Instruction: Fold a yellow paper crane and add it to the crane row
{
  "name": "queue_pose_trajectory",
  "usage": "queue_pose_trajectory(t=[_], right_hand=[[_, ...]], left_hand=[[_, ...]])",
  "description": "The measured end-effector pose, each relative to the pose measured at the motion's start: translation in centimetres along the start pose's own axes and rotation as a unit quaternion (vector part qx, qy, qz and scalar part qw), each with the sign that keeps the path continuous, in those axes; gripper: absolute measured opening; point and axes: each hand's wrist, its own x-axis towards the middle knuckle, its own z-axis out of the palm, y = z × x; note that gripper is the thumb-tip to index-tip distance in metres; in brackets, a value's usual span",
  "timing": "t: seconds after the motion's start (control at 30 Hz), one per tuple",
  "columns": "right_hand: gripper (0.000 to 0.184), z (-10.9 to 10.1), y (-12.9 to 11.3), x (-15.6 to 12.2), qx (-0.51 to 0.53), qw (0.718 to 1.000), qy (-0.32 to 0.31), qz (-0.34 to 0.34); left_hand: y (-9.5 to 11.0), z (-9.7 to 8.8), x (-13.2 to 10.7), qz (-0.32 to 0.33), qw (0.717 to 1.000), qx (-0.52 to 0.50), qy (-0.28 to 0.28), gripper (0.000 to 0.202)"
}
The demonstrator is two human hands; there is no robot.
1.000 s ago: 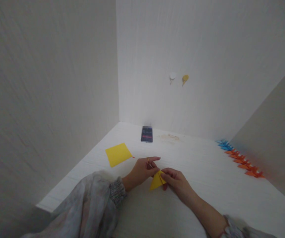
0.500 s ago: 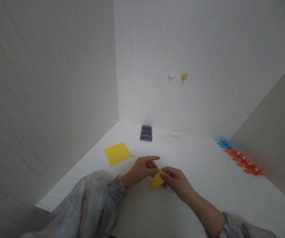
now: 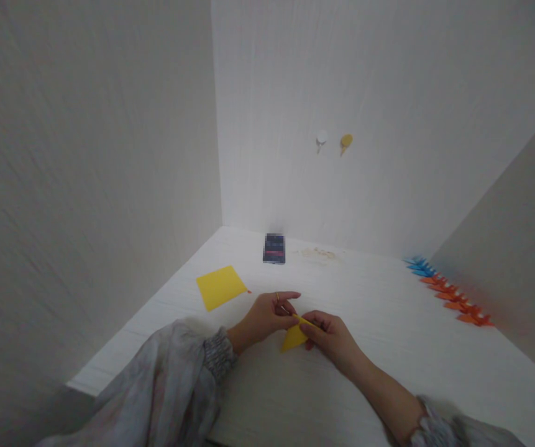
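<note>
A small piece of folded yellow paper (image 3: 294, 337) is held up between my two hands above the white table. My left hand (image 3: 271, 313) pinches its upper corner between thumb and fingers, with the index finger stretched out above and a ring on one finger. From the other side, my right hand (image 3: 330, 336) grips the paper's right edge, thumb on the near face. Part of the paper is hidden behind the right fingers. Left of my hands, a flat sheet of yellow paper (image 3: 221, 287) lies on the table, a tiny orange scrap (image 3: 249, 292) at its corner.
A dark, blurred rectangular object (image 3: 274, 249) rests near the back wall. Along the right wall runs a row of folded paper figures, blue ones (image 3: 420, 267) behind orange ones (image 3: 458, 302). A white hook (image 3: 322, 139) and a gold hook (image 3: 346, 141) are on the back wall.
The folded yellow paper has tilted slightly between my fingers, and its lower tip sits a little higher. Both hands keep nearly the same place and grip.
</note>
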Motion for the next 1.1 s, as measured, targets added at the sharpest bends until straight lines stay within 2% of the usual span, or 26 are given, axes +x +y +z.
queue_pose_trajectory(t=[0.3, 0.87, 1.1], right_hand=[[0.024, 0.24, -0.30, -0.16, -0.021, 1.000, 0.012, -0.001], [0.026, 0.21, -0.66, -0.21, 0.010, 0.999, 0.009, 0.039], [0.027, 0.21, -0.76, -0.20, 0.015, 0.999, 0.010, 0.036]], left_hand=[[0.28, 0.07, -0.02, -0.015, 1.000, -0.024, 0.012, 0.048], [-0.05, 0.02, 0.00, 0.008, 1.000, -0.009, -0.002, 0.052], [-0.10, -0.16, -0.01, 0.012, 1.000, 0.023, -0.010, 0.057]])
